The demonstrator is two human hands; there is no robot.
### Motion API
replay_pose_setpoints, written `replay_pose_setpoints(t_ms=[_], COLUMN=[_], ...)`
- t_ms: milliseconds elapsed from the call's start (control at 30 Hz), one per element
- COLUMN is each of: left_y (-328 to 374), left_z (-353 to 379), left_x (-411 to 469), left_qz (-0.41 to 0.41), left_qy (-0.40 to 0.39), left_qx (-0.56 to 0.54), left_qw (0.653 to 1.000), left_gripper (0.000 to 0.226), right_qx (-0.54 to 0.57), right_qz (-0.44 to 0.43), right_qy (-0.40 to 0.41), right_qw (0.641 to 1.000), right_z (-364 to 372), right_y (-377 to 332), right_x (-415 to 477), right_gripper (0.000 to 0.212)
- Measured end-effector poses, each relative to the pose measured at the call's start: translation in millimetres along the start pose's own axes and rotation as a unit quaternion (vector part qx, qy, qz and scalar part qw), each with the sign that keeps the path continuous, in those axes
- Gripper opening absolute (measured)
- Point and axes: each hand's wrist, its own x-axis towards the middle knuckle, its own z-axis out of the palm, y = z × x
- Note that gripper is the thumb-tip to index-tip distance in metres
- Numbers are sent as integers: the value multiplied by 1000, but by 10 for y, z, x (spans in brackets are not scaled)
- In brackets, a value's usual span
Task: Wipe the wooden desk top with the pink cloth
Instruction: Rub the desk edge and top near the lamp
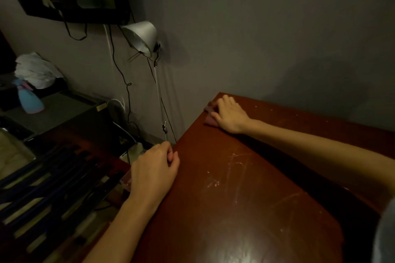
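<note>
The cloth (210, 121) lies on the desk (245, 198) at its far left corner, close to the wall (277, 28). The right hand (229, 116) rests on top of it, palm down, fingers laid fairly flat and pressing it onto the wood. Most of the cloth is hidden beneath the palm and fingers. Only a dull pink fringe shows, past the fingertips and the thumb, toward the desk's left edge. The right forearm stretches across the desk top from its near right side.

The left hand (154, 168) sits at the desk's left edge, about halfway along, well apart from the cloth. Its fingers are curled in with the thumb against them. I cannot tell whether it holds anything.

Pale scratches mark the middle of the desk. Off the desk's left edge, 1 lamp (141, 37) stands against the wall.
</note>
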Motion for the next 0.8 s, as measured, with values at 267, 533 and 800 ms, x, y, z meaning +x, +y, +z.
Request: replay_pose_setpoints(t_ms=[267, 533, 800], left_y=[-32, 23, -21], left_z=[-17, -21, 1], left_x=[-17, 10, -24], left_qz=[-3, -2, -6], left_qy=[-11, -13, -8], left_qx=[-14, -13, -13], left_qw=[1000, 1000, 1000], left_gripper=[24, 25, 25], right_qx=[64, -7, 23], right_qz=[57, 109, -49], right_qy=[-38, -24, -57], right_qw=[996, 994, 997], right_z=[83, -53, 60], right_y=[140, 877, -97], right_x=[543, 103, 149], right_gripper=[43, 38, 35])
